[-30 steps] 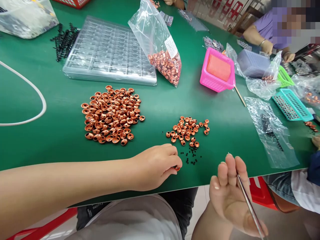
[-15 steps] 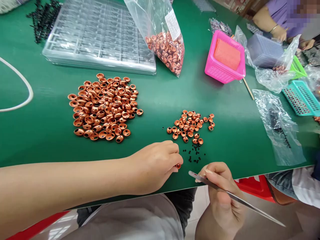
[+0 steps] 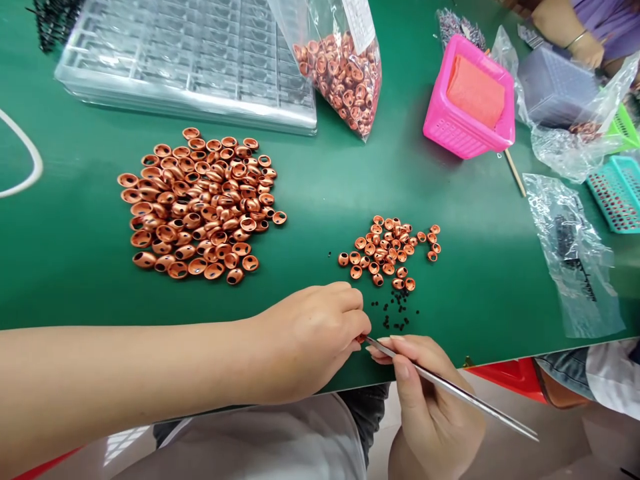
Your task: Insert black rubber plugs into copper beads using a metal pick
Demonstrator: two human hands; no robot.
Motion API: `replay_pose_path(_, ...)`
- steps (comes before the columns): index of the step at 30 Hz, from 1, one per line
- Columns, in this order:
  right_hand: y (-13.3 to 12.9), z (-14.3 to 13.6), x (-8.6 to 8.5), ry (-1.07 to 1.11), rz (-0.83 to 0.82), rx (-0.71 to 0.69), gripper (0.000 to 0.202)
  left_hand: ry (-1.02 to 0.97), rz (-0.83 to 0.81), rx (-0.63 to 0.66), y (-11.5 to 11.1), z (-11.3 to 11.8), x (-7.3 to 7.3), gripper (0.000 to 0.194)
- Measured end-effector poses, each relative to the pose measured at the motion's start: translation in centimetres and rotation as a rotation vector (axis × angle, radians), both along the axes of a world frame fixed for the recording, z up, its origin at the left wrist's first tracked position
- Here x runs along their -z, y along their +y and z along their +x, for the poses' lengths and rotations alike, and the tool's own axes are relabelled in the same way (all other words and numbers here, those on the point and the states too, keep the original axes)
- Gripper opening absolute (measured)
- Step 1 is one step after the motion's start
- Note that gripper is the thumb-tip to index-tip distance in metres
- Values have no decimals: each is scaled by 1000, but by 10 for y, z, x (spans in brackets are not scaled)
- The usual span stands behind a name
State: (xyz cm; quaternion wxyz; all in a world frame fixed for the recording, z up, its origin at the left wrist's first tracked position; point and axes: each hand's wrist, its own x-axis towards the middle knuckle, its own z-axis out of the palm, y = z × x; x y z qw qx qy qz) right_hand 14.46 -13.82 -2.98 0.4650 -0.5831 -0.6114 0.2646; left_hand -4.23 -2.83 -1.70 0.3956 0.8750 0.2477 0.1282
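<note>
My left hand [image 3: 323, 340] is closed in a pinch on a small copper-coloured cup-shaped piece [image 3: 361, 339], which is mostly hidden by the fingers. In my right hand [image 3: 430, 393] is a pair of metal tweezers [image 3: 465, 393], held with its blunt end up against the copper piece and its pointed ends toward the lower right. Just beyond the hands lie scattered tiny black bits [image 3: 397, 307]. Behind those is a small heap of little copper pieces [image 3: 385, 247]. A bigger heap of larger copper pieces [image 3: 200, 207] spreads out to the left.
Stacked clear plastic trays [image 3: 195, 60] and a bag of copper pieces [image 3: 345, 80] stand at the back. A pink basket [image 3: 470, 127] with an orange block sits back right, near a plastic bag of black parts [image 3: 575, 260]. A co-worker's arm [image 3: 563, 27] shows at top right.
My right hand has moved left, bringing the blunt end of the tweezers to the copper piece in my left hand. The view has shifted slightly; my left hand keeps its pinch.
</note>
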Motion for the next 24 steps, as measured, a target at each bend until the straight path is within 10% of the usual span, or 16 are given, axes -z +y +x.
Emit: replay_pose_path(24, -1, -7, 1, -50, -85, 129, 23, -14, 28, -28, -2, 0, 1, 16)
